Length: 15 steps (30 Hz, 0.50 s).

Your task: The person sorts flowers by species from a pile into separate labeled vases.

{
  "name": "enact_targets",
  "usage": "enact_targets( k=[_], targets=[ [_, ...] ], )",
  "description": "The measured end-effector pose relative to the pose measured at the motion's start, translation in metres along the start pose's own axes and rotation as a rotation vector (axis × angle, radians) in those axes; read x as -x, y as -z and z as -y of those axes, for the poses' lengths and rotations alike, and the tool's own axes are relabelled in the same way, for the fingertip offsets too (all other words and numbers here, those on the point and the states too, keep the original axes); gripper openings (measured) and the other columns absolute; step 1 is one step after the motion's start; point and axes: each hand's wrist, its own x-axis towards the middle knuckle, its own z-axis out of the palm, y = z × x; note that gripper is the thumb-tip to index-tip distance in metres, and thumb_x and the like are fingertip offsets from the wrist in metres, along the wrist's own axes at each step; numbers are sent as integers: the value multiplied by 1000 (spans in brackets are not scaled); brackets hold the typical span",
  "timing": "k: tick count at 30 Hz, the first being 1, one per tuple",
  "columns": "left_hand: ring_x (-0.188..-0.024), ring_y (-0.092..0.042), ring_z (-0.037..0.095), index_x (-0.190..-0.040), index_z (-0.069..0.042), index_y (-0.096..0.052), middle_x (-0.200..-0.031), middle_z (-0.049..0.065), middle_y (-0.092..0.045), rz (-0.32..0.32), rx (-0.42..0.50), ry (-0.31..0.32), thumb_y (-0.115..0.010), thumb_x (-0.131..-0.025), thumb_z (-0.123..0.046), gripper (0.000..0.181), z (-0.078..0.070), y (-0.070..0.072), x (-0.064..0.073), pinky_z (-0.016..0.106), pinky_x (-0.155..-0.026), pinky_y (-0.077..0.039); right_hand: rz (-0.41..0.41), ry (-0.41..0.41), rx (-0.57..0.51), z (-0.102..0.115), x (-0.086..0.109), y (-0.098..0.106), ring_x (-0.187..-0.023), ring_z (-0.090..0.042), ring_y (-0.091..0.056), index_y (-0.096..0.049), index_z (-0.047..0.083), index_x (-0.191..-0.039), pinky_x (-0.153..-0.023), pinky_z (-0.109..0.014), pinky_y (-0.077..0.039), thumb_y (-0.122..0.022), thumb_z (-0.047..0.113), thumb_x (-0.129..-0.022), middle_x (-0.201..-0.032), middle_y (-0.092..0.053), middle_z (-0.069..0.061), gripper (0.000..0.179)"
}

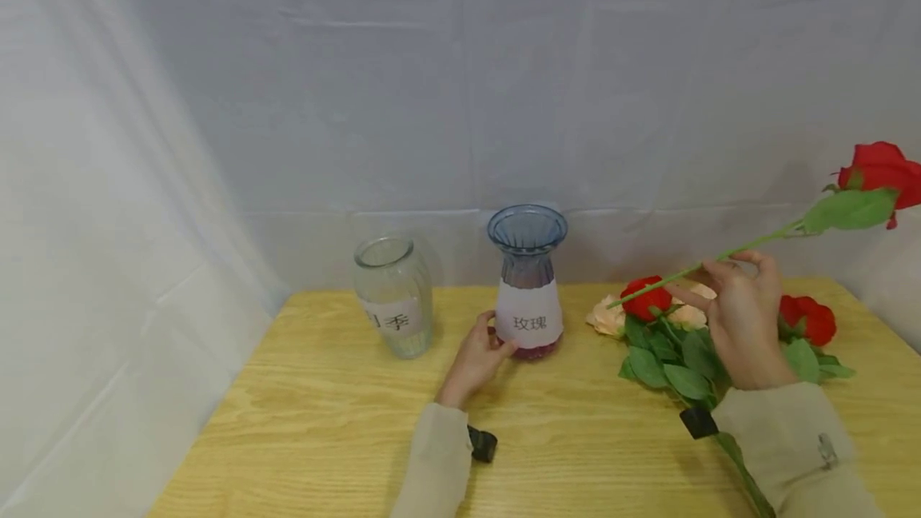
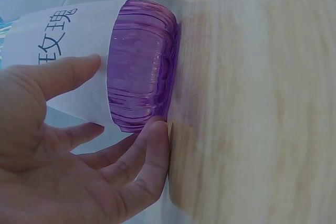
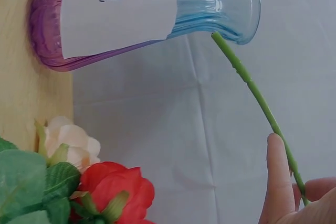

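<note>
Rose (image 1: 879,176) | right hand (image 1: 747,322) pinches stem (image 3: 257,94) | vase (image 1: 528,294) | left hand (image 1: 477,352) holds base (image 2: 137,64)

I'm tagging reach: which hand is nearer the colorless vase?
Left. The left hand holds the blue-purple vase, just right of the colorless vase; the right hand is farther right, holding a rose stem.

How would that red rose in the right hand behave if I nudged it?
The red rose would probably be fairly stiff: its green stem slants out without drooping. It may twist or swing, since the right hand holds only that slim stem and the large bloom sits out at one end.
</note>
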Motion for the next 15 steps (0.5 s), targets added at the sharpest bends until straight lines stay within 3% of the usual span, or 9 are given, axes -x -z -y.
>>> enact_targets(
  k=[7, 15],
  targets=[
    [-108, -57, 37, -145, 12, -37, -121, 28, -60, 7, 14, 21, -70, -95, -10, 63, -1, 0, 0, 51, -96, -46, 5, 14, -10, 3, -8, -15, -72, -27, -64, -26, 9, -110, -69, -44, -60, -58, -7, -98, -95, -51, -11, 37],
    [-105, -57, 34, -145, 12, -38, -121, 27, -60, 9, 9, 26, -70, -95, -11, 63, 0, 0, -1, 49, -94, -46, -33, -3, 59, 2, -12, -30, -75, -27, -60, -27, 9, -105, -72, -41, -60, -51, -2, -102, -105, -38, -12, 27]
  ],
)
